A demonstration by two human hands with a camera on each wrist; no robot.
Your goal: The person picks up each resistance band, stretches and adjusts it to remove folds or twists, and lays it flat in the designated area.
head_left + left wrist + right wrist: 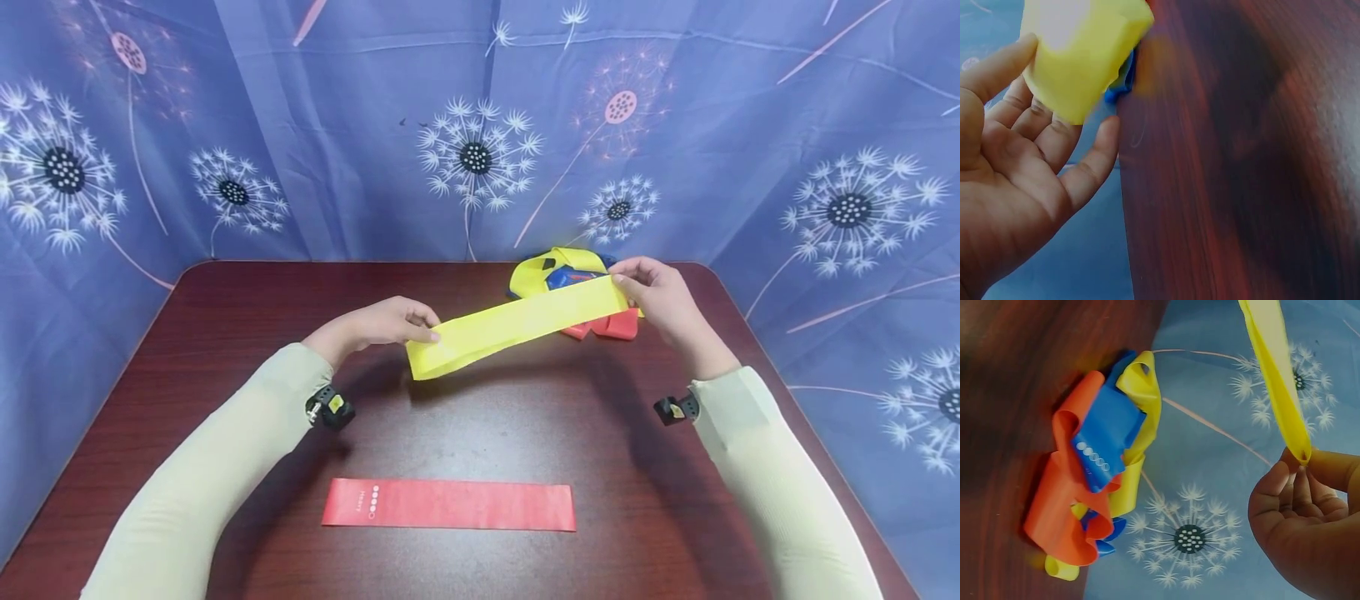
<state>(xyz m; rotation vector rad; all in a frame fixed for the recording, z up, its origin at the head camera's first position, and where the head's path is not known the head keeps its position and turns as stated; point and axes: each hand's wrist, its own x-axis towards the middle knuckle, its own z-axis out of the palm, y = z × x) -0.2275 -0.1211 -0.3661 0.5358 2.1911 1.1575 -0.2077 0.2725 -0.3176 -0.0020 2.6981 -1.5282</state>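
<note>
A yellow resistance band (525,321) is stretched lengthwise between both hands, raised over the table. My left hand (386,323) pinches its left end between thumb and fingers; in the left wrist view the thumb lies on the near face of the yellow band (1079,56). At the other end, higher and farther back, my right hand (660,300) pinches the band; the right wrist view shows the loop's end (1302,456) caught between thumb and forefinger. Flat on the table nearer the front lies a red resistance band (457,504), printed "Heavy" with a row of dots.
Behind the right end of the held band sits a tangled pile of yellow, blue and red bands (1100,425), near the table's back edge. The dark red-brown wooden table (480,433) meets a blue dandelion-patterned curtain (360,125) at the back and sides.
</note>
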